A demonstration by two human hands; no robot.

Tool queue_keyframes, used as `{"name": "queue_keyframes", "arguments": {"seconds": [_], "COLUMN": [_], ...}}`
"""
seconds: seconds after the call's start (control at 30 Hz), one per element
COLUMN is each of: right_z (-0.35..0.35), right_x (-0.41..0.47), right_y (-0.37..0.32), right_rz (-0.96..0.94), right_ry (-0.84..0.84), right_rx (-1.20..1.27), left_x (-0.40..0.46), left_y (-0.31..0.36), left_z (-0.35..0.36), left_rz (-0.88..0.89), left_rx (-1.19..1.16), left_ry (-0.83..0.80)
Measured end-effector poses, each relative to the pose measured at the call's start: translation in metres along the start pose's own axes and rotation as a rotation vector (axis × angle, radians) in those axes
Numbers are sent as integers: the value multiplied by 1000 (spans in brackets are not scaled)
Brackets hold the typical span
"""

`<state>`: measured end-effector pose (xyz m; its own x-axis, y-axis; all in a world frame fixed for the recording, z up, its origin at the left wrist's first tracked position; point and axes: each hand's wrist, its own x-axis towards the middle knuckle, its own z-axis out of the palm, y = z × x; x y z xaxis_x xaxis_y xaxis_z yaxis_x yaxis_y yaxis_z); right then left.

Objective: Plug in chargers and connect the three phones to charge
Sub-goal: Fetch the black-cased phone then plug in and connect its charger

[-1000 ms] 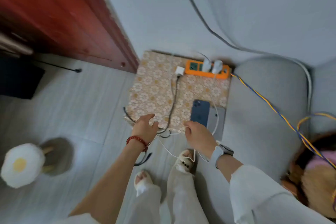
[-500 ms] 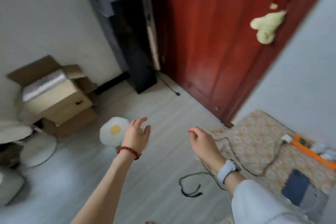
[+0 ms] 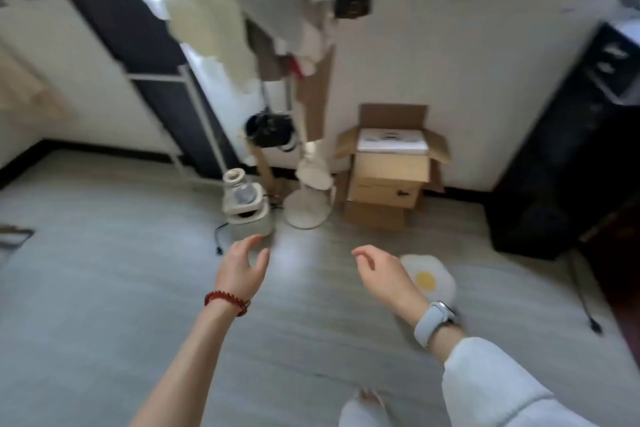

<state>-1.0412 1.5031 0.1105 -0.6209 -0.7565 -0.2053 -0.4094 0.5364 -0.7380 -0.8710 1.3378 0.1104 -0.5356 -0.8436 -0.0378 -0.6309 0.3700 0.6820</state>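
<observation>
No phone, charger, cable or power strip shows in the head view at this moment. My left hand [image 3: 242, 269], with a red bead bracelet at the wrist, hangs in the air above the grey floor, fingers loosely curved and holding nothing. My right hand [image 3: 382, 274], with a pale watch on the wrist, floats at the same height to its right, fingers relaxed and empty. Both hands are apart from everything on the floor.
A fried-egg cushion [image 3: 429, 279] lies just beyond my right hand. Stacked cardboard boxes [image 3: 389, 173], a white fan base [image 3: 306, 213] and a small appliance [image 3: 244, 204] with a black cord stand by the far wall. A black cabinet [image 3: 568, 163] stands at the right; clothes hang overhead.
My view has swung left, away from the patterned mat with the phones and orange power strip, past the red door, to the far wall. Both hands left the cables and are empty.
</observation>
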Motion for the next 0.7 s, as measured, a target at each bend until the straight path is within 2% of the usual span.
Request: {"name": "queue_keyframes", "arguments": {"seconds": [0.2,0.4,0.6,0.7], "right_z": [88,169,268,333], "right_x": [111,226,293,313], "right_y": [-103,-210,-314,-368], "right_rz": [-229,-437,-629,-684], "right_ry": [-236,-375,-512,-608], "right_rx": [-84,-151,-217,-245], "left_x": [53,146,200,205], "left_y": [-90,-142,-204,-259], "left_z": [-69,-148,-225,-264], "left_rz": [-230,-373,-503,-618], "left_rx": [-17,27,-6,-64], "left_ry": [159,317,479,572]}}
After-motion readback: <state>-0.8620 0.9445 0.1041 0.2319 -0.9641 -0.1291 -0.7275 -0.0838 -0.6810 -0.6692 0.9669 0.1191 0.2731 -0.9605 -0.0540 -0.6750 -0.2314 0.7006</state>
